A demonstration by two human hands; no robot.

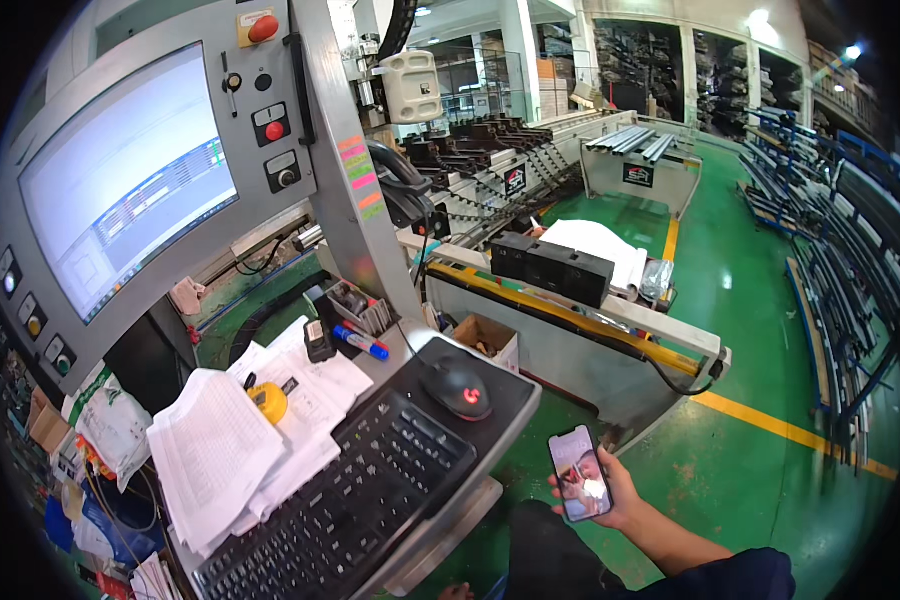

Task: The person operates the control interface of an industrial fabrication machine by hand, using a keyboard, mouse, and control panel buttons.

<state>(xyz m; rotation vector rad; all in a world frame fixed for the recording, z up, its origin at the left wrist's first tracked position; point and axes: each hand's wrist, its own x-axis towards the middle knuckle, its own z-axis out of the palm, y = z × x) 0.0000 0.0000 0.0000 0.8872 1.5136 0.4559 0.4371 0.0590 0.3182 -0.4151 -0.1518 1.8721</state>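
My right hand (622, 492) is closed around a smartphone (581, 474) with its lit screen facing up, showing a picture. The phone is held above the green floor, to the right of the keyboard shelf. At the lower edge a small bit of my left hand (457, 592) shows beside my dark-clothed leg; most of its fingers are out of the picture. On the shelf to the left lie a black keyboard (345, 500) and a black mouse (455, 388). Loose printed papers (215, 450) and a yellow tape measure (268, 402) lie beyond the keyboard's left part.
A grey control panel with a lit screen (130, 175) and a red stop button (263, 28) stands at upper left. Blue markers (360, 342) lie near the mouse. A machine bed with a yellow rail (570, 318) runs ahead. Racks of metal profiles (820, 200) line the right.
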